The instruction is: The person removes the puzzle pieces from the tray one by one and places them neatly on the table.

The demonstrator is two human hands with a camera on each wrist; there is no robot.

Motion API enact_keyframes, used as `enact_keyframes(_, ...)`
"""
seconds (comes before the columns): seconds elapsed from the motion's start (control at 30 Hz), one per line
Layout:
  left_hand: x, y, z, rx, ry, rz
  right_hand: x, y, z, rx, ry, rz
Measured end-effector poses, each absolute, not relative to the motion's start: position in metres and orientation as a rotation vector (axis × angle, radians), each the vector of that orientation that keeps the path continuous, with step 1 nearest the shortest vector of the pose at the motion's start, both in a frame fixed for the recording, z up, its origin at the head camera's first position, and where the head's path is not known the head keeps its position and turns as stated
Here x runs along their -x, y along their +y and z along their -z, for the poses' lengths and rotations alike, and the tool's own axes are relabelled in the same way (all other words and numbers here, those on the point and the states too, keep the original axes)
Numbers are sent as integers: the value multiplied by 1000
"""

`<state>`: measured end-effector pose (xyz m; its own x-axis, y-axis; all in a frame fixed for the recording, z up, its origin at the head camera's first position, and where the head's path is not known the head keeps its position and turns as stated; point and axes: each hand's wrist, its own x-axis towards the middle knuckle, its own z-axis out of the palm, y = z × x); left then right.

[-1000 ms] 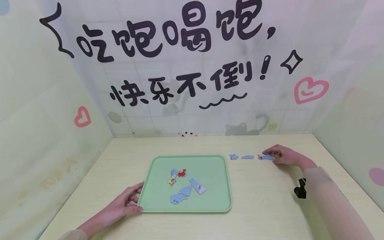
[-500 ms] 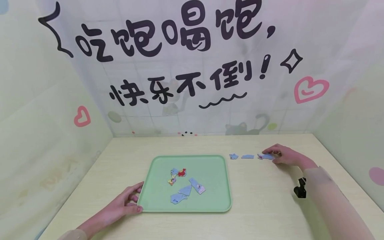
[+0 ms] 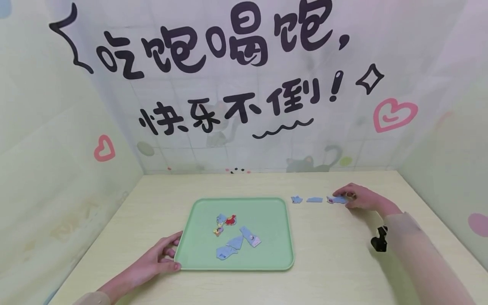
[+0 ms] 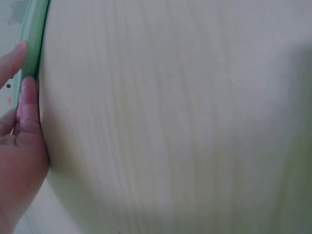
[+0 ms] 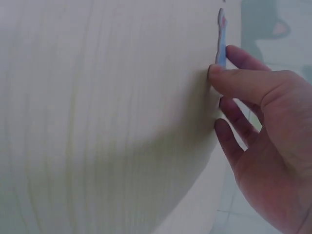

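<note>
At the right end of a row on the table, my right hand (image 3: 360, 198) pinches a flat blue puzzle piece (image 3: 336, 199) between thumb and fingers. In the right wrist view this puzzle piece (image 5: 222, 41) appears edge-on, its far end hidden by the thumb. Two smaller puzzle pieces (image 3: 314, 199) lie to its left. My left hand (image 3: 160, 256) touches the left side of a pale green tray (image 3: 263, 212), thumb at the near corner and fingers along the rim. Inside the tray lie several blue puzzle pieces (image 3: 235, 242), plus a red one (image 3: 231, 220) and a yellowish one (image 3: 218, 230).
The light wood table (image 3: 328, 262) meets a printed white wall (image 3: 248, 148) at the back, with more walls at left and right. A small black device (image 3: 380, 239) sits by the right sleeve (image 3: 411, 241).
</note>
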<state>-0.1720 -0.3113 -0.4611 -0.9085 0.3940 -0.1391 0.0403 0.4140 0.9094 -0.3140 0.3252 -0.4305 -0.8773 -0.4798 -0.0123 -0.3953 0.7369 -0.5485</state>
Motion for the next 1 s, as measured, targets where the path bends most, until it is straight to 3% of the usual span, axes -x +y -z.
enact_keyframes(0.33,169,-312,460,-366,2327,-1512,322,294,422,702,2882,669)
enact_keyframes(1.0,171,-310,458,-355,2337,-1500,300,169,401,973,2850,881)
